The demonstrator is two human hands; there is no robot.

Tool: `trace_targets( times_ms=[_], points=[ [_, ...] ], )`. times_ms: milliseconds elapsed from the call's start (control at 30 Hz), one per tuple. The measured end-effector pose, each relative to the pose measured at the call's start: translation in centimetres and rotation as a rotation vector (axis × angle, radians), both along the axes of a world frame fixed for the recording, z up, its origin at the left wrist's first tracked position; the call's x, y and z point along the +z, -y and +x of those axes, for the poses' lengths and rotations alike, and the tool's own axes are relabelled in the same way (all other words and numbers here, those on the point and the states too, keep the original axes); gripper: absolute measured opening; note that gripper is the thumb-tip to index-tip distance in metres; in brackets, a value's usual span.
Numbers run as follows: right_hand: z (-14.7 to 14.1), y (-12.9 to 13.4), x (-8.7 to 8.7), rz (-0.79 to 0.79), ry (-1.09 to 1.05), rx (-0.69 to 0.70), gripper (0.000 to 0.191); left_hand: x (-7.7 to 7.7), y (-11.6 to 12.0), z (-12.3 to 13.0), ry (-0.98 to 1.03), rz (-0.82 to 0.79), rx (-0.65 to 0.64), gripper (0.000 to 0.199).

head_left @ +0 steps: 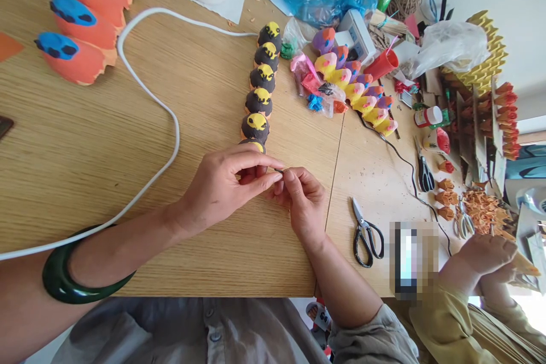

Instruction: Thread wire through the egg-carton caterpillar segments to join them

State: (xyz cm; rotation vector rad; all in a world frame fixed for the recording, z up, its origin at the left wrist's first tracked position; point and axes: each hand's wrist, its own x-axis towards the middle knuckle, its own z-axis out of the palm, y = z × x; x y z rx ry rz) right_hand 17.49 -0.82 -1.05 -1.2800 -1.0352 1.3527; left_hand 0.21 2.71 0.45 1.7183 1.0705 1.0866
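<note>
My left hand (232, 182), with a dark green bangle (63, 276) on its forearm, pinches a tiny dark piece (278, 170) between thumb and fingertips. My right hand (305, 199) meets it there, thumb and finger closed on the same piece. What the piece is made of is too small to tell. Just beyond my left hand runs a row of black dome shapes with yellow caps (258, 101), bearing small dark marks. The nearest dome is partly hidden behind my left fingers.
Orange shapes with blue tops (81, 40) lie far left, near a white cable (174, 125). Black-handled scissors (364, 233) lie right of my right hand. Coloured packets (313, 82) and yellow-pink shapes (354, 91) sit beyond. Another person's hand (486, 253) works at the right.
</note>
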Motion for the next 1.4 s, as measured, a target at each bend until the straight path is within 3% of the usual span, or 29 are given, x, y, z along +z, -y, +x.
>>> trace_targets(
  times_ms=[367, 633, 900, 1400],
  points=[
    [0.02, 0.0, 0.08, -0.019, -0.034, 0.031, 0.039, 0.24, -0.02, 0.02, -0.014, 0.017, 0.01, 0.01],
    [-0.13, -0.05, -0.12, 0.04, -0.074, -0.03, 0.03, 0.04, -0.02, 0.0, -0.023, 0.032, 0.007, 0.011],
    [0.01, 0.0, -0.54, 0.026, -0.089, -0.047, 0.029, 0.17, 0.04, -0.04, 0.035, 0.015, 0.012, 0.024],
    [-0.37, -0.19, -0.04, -0.003, -0.171, -0.043, 0.028, -0.36, 0.0, -0.05, 0.006, 0.083, 0.049, 0.011]
  ],
)
